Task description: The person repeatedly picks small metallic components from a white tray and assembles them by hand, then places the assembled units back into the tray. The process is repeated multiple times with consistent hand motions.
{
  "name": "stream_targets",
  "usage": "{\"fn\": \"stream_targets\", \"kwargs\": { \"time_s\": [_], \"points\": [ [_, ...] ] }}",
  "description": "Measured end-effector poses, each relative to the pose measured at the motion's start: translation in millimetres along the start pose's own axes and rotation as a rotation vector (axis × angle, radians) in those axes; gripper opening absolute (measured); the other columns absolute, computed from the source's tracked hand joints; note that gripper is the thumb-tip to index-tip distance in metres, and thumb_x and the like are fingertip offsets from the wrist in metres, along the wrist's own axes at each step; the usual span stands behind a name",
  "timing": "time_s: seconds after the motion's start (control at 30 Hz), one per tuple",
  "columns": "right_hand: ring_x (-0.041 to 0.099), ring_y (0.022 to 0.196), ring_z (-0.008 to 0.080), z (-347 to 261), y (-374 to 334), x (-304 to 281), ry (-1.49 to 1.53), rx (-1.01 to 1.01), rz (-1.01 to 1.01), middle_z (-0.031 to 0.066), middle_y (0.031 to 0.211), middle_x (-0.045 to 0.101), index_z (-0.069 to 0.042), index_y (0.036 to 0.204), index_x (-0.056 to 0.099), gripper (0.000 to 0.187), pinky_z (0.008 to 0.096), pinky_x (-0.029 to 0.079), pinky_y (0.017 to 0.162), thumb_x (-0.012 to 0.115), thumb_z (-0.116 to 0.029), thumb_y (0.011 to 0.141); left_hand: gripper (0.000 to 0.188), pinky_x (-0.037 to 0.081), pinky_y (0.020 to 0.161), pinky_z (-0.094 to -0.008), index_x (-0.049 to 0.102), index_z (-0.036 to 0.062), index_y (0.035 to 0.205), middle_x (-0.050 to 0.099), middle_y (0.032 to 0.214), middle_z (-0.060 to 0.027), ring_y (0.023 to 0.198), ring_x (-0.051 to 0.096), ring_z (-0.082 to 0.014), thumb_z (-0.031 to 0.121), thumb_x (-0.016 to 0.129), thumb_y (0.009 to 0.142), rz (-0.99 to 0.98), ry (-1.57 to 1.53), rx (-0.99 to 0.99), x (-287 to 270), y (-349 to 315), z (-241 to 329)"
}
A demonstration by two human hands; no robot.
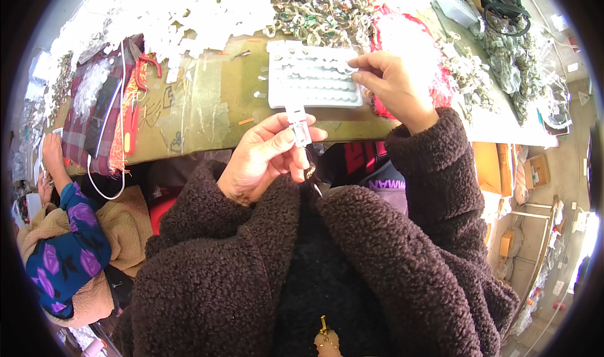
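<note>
My left hand [267,150] is closed on a small white plastic card [299,129] with a clear lower part, held upright between thumb and fingers just off the table's near edge. A small dark piece hangs below those fingers, too small to name. My right hand [397,83] reaches over the right edge of a white ridged tray [314,99], its thumb and forefinger pinched close to the top row. What sits between those fingertips, if anything, cannot be made out. Several small pale pieces lie along the tray's upper rows.
A big heap of small shiny pieces [324,11] lies behind the tray, with a red mesh bag [409,39] to its right. Red-handled pliers [143,64] rest on plaid cloth [94,99] at left. A co-worker's hand and patterned sleeve [69,250] are at far left.
</note>
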State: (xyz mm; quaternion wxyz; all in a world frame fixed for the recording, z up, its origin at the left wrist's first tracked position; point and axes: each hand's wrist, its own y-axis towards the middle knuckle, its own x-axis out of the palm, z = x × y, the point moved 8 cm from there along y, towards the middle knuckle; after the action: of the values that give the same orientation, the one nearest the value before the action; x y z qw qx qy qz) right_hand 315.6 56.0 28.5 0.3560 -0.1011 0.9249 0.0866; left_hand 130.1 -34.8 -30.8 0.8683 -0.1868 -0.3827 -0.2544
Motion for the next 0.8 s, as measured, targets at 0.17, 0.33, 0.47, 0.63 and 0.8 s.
{"fn": "stream_targets", "kwargs": {
  "time_s": [0.17,0.33,0.47,0.63,0.8],
  "points": [
    [0.064,0.082,0.0256,-9.1,2.3,1.6,0.016,-0.051,0.029,0.0175,0.089,0.066,0.004,0.101,0.067,0.024,0.0346,0.050,0.075,0.062,-0.012,0.084,0.034,0.057,0.062,-0.0278,0.053,-0.0017,0.125,0.064,0.111,-0.0179,0.068,0.065,-0.0140,0.017,0.055,0.097,-0.008,0.002,0.003,1.4,0.5,-0.6],
    [0.064,0.084,0.0328,-17.4,14.5,9.5,-0.153,-0.163,0.077,0.0202,0.091,0.065,0.000,0.097,0.068,0.021,0.0389,0.050,0.076,0.062,-0.012,0.082,0.034,0.057,0.062,-0.0280,0.053,-0.0019,0.125,0.064,0.112,-0.0188,0.069,0.066,-0.0150,0.017,0.055,0.097,-0.013,0.005,-0.011,2.9,1.0,-2.2],
    [0.063,0.084,0.0360,-22.9,12.4,13.8,-0.237,-0.212,0.117,0.0198,0.089,0.064,-0.002,0.092,0.068,0.016,0.0421,0.050,0.076,0.062,-0.013,0.082,0.033,0.056,0.060,-0.0276,0.054,-0.0019,0.124,0.064,0.115,-0.0206,0.067,0.066,-0.0159,0.018,0.054,0.097,-0.006,0.010,0.007,0.0,-1.0,0.3],
    [0.062,0.078,0.0351,-35.0,2.5,11.6,-0.376,-0.289,0.200,0.0175,0.084,0.062,-0.003,0.084,0.064,0.011,0.0441,0.049,0.073,0.062,-0.014,0.083,0.031,0.056,0.058,-0.0281,0.055,-0.0008,0.121,0.064,0.114,-0.0215,0.064,0.066,-0.0166,0.018,0.053,0.097,-0.009,-0.037,0.004,-2.7,-0.4,-1.1],
    [0.061,0.080,0.0345,-43.6,-2.2,14.1,-0.479,-0.349,0.214,0.0160,0.085,0.062,-0.002,0.082,0.060,0.010,0.0436,0.049,0.070,0.061,-0.012,0.083,0.028,0.053,0.055,-0.0276,0.056,0.0001,0.119,0.065,0.111,-0.0193,0.059,0.062,-0.0148,0.018,0.053,0.098,-0.003,-0.039,0.043,-2.3,-0.8,0.5]
  ]
}}
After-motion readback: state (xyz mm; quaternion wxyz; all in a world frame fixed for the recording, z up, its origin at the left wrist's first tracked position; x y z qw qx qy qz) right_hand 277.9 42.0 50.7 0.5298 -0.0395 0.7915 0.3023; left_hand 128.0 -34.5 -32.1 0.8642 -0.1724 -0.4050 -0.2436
